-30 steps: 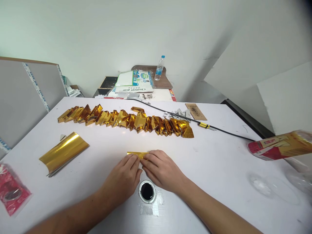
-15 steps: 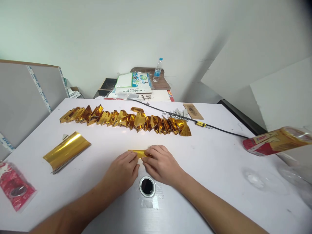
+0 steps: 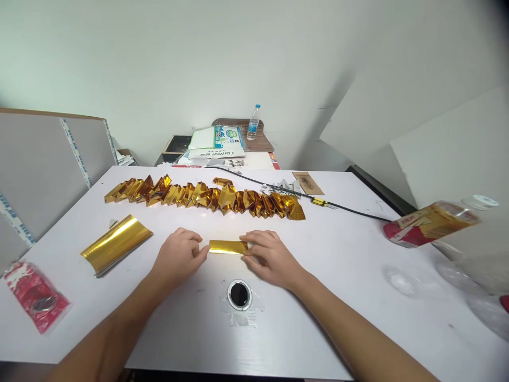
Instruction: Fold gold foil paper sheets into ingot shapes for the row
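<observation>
A narrow folded strip of gold foil paper point(image 3: 226, 247) lies flat on the table between my hands. At its right end my right hand point(image 3: 268, 254) pinches it between thumb and fingers. My left hand point(image 3: 178, 253) rests just off the left end, thumb and fingers apart, with nothing in it; the thumb tip is close to the strip's edge. Beyond my hands runs a long row of folded gold foil ingots point(image 3: 199, 195), leaning against one another. To the left lies a curved stack of gold foil sheets point(image 3: 118, 241).
A round black-centred disc point(image 3: 239, 295) is taped near the front. At left lies a pink packet point(image 3: 36, 298). A black cable point(image 3: 350, 211) crosses the right rear, near a brown card point(image 3: 308, 183). A large plastic bottle point(image 3: 433, 223) lies at right; a water bottle point(image 3: 253, 125) stands behind.
My left hand has let go of the gold strip and moved left. More of the strip shows, with my right hand still at its right end. The view has shifted slightly.
</observation>
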A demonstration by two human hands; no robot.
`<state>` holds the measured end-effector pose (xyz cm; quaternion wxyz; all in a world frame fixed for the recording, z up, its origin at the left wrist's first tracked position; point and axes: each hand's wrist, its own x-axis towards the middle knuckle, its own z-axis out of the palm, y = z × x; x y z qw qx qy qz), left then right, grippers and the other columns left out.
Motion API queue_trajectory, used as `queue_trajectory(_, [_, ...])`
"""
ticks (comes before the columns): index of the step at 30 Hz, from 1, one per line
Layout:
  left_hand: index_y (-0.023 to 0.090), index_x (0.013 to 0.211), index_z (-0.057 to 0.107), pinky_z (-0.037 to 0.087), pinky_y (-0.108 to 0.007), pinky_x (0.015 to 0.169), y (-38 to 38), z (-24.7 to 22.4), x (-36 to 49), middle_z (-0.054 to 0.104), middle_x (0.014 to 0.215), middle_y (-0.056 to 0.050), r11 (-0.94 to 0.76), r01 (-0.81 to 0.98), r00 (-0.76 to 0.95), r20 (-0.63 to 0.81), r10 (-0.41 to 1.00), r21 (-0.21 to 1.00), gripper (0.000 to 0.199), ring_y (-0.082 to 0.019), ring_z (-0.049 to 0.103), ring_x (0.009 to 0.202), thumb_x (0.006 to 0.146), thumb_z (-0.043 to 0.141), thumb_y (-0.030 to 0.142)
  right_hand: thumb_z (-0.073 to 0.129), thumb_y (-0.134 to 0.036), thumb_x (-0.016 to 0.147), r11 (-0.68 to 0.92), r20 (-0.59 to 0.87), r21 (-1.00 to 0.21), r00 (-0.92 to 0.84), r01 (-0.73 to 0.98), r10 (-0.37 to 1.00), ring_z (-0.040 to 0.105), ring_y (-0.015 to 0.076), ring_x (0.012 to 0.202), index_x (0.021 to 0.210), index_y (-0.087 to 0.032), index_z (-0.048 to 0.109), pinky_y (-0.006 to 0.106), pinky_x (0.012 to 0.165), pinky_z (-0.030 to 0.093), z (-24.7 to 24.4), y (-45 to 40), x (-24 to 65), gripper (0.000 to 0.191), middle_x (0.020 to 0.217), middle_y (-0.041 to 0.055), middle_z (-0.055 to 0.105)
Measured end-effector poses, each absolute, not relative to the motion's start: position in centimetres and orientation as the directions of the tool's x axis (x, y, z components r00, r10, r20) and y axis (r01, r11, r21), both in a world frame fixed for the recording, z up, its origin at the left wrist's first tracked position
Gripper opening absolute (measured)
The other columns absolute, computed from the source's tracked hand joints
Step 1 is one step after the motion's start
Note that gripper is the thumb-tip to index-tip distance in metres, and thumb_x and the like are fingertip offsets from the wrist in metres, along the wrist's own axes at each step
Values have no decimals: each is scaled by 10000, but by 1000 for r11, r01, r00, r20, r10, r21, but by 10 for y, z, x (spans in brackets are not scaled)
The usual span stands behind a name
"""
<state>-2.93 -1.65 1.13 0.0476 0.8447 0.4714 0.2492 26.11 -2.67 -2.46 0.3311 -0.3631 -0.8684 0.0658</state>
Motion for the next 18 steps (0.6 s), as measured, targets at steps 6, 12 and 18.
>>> queue_trajectory(6, [187, 1156, 674, 546, -451, 970, -20, 8, -13, 735, 1154, -83, -674, 662, 522, 444, 728, 328, 322, -277, 654, 1118, 885, 761, 335, 585, -276, 1027, 725, 535, -300, -520, 620, 666, 611, 222, 1102, 985, -197, 672, 417, 932, 338, -22, -25, 249, 125, 1094, 66, 725])
queue_trajectory(12, [227, 1293, 663, 527, -424, 952, -21, 2, -9, 745, 1086, -74, -772, 602, 634, 464, 618, 205, 327, -247, 653, 1060, 971, 625, 184, 552, -153, 1005, 776, 614, -209, -538, 595, 578, 599, 217, 1053, 1267, -179, 584, 396, 922, 356, -18, -29, 246, 265, 1056, 71, 699])
queue_trajectory(18, [196, 920, 673, 499, -370, 838, -22, 2, -7, 704, 908, -43, -775, 602, 650, 447, 615, 192, 87, -216, 633, 920, 976, 616, 163, 553, -150, 987, 810, 583, -222, -592, 542, 556, 618, 204, 1012, 1038, -191, 626, 399, 912, 390, -17, -29, 248, 98, 1003, 60, 684])
